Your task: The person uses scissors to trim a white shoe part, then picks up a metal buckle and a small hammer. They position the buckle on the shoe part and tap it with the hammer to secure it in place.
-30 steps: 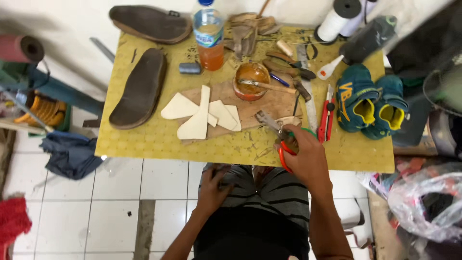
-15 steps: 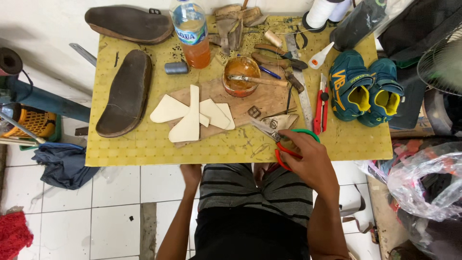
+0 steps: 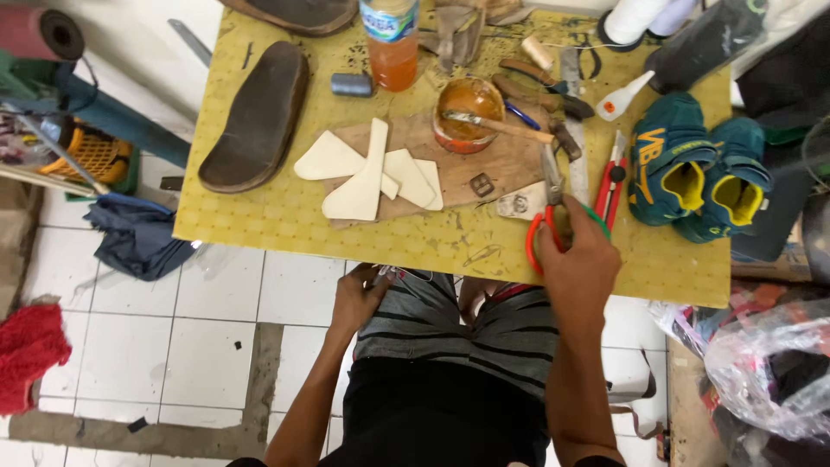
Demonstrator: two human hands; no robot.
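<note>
My right hand [image 3: 577, 259] grips the red-handled scissors [image 3: 546, 216], fingers [image 3: 596, 227] closed around the loops, blades pointing away from me over the yellow desk [image 3: 259, 216]. Just beyond the blade tips: glue tin [image 3: 467, 112] with a brush across it. Left of the fingers: pale cut pieces [image 3: 367, 169] on a brown sheet. Right of them: a pair of teal shoes [image 3: 696, 177]. My left hand [image 3: 359, 298] rests below the desk edge at my lap; whether it holds anything, I cannot tell.

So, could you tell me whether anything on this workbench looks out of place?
Mostly working clutter. One oddity: the large dark shoe sole lies tilted, its heel end poking past the yellow table's left edge. The right hand holds red-handled scissors.
</note>
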